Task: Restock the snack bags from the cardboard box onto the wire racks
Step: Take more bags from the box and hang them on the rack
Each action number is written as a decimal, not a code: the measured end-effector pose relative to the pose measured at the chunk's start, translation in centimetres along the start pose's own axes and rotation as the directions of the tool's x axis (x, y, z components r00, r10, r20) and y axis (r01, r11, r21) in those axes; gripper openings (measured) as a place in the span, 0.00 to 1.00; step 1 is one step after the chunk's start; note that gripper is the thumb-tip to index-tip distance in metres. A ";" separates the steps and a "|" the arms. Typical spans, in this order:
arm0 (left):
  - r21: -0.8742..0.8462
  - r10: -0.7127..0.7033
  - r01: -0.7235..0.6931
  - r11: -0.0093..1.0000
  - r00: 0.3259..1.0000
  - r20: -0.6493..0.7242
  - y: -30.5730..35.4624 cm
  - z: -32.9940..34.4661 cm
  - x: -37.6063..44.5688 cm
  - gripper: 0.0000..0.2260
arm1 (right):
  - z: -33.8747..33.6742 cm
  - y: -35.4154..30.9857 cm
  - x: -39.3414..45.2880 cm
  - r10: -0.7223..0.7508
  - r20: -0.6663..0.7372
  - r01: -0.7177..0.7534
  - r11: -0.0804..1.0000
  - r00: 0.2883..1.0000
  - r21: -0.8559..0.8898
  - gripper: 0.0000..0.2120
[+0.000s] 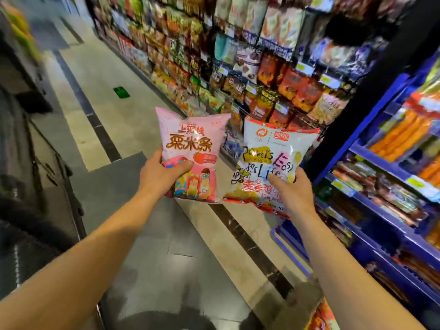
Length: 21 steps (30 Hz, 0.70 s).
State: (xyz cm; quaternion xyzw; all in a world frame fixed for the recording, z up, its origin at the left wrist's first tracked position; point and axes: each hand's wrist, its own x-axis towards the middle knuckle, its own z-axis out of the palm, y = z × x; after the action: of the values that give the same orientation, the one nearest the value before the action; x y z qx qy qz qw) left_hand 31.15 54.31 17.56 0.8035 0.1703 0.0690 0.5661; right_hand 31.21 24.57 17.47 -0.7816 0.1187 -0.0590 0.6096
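My left hand (159, 173) grips a pink snack bag (190, 139) with a strawberry picture, thumb across its lower front. A white snack bag with red edges (273, 148) is held in my right hand (291, 186), thumb on its front. Both bags are held upright side by side over the aisle floor, close together but apart. Behind them, the wire racks (238, 75) are packed with many snack bags. The cardboard box is out of sight.
A blue shelf unit (390, 177) with orange and red sausage packs stands at the right. Dark fixtures (28, 144) line the left side. The tiled aisle floor (100, 75) stretches ahead, with a green marker (121, 92) on it.
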 end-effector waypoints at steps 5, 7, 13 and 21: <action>-0.024 0.002 -0.003 1.000 0.999 -0.037 0.5 -2.7 10.5 0.29 | 7.5 -3.3 8.1 -0.029 0.009 0.029 0.999 1.000 0.013 0.19; -0.047 0.012 -0.013 0.999 0.999 -0.031 1.1 -3.2 14.9 0.24 | 10.5 -4.3 11.9 -0.039 0.008 0.039 0.999 0.999 0.021 0.20; -0.097 0.065 -0.072 0.993 0.995 -0.073 2.6 -3.7 29.3 0.20 | 18.4 -7.7 24.1 -0.089 0.022 0.088 0.994 0.996 0.057 0.17; -0.148 0.100 -0.100 0.984 0.995 -0.013 6.8 -4.5 46.8 0.20 | 27.0 -14.1 38.4 -0.138 0.038 0.135 0.989 0.990 0.065 0.25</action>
State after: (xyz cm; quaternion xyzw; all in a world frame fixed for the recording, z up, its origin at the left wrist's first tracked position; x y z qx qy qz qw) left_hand 74.74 72.76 21.70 0.7664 0.1258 0.1122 0.6199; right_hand 76.25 43.30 22.38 -0.7694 0.0500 -0.0876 0.6307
